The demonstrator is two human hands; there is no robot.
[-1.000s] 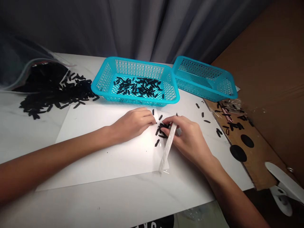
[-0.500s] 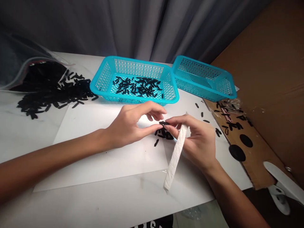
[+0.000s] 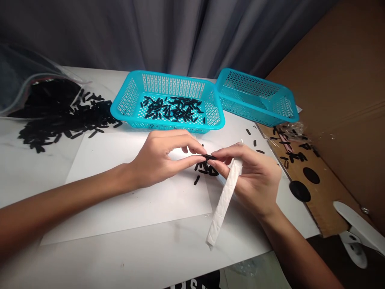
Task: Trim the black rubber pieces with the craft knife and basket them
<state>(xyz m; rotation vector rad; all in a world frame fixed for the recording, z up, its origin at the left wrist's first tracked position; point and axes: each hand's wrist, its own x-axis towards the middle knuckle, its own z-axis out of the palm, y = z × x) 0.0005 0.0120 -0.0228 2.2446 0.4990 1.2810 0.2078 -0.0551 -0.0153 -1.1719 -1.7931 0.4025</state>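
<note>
Between my two hands is a small black oblong piece (image 3: 209, 157). My left hand (image 3: 168, 156) pinches its left end with thumb and fingertips. At the other end, the thumb and forefinger of my right hand (image 3: 251, 176) close on the same piece. A folded white paper strip (image 3: 224, 204) is tucked in my right hand and slants down toward me. Beneath the fingertips, several loose black pieces (image 3: 205, 167) lie on the white sheet (image 3: 144, 208), partly hidden by the hands.
A turquoise basket (image 3: 223, 124) holding many black pieces stands behind my hands; a second turquoise basket (image 3: 288, 119) adjoins it. A heap of black pieces (image 3: 66, 120) spills from a plastic bag (image 3: 18, 86) at left. Cardboard (image 3: 326, 216) with black discs (image 3: 300, 191) lies at right.
My left fingertips have closed onto the black piece, where the fingers were spread above the thumb before. The right hand and paper strip have shifted slightly. The view has drifted a little.
</note>
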